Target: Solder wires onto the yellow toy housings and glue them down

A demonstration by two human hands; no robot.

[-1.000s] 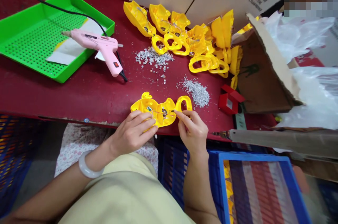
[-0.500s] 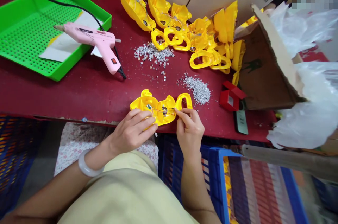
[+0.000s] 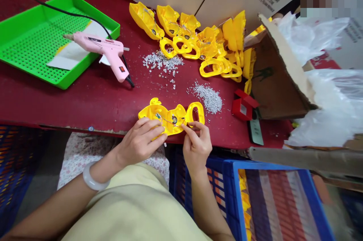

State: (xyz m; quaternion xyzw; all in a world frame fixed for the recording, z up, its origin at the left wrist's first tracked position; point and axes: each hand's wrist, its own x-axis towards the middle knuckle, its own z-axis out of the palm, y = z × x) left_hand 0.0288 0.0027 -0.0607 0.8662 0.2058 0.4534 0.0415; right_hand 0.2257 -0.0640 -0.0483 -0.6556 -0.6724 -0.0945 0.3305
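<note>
A yellow plastic half shell with a loop handle (image 3: 175, 112) lies hollow side up at the table's front edge. Inside it are a small circuit board (image 3: 158, 115), a round metallic part (image 3: 174, 120) and a thin reddish wire (image 3: 168, 120). My left hand (image 3: 144, 139) is closed over the shell's near left side, fingers curled on its rim. At the handle end, my right hand (image 3: 197, 144) has its index finger at the wire, thumb mostly hidden beneath, and another finger bent by the loop. The wire's end is partly covered by the fingertips.
Behind lie small clear pieces (image 3: 163, 61), a pile of screws (image 3: 208, 98) and several yellow shells (image 3: 208, 40). A pink glue gun (image 3: 104, 50) rests on a green tray (image 3: 61, 80). At right are a red box (image 3: 242, 108), a phone (image 3: 256, 132) and a cardboard box (image 3: 279, 82).
My right hand has shifted slightly left and down along the wire, its fingers more spread. My left hand stays on the shell. The whole view has tilted a little.
</note>
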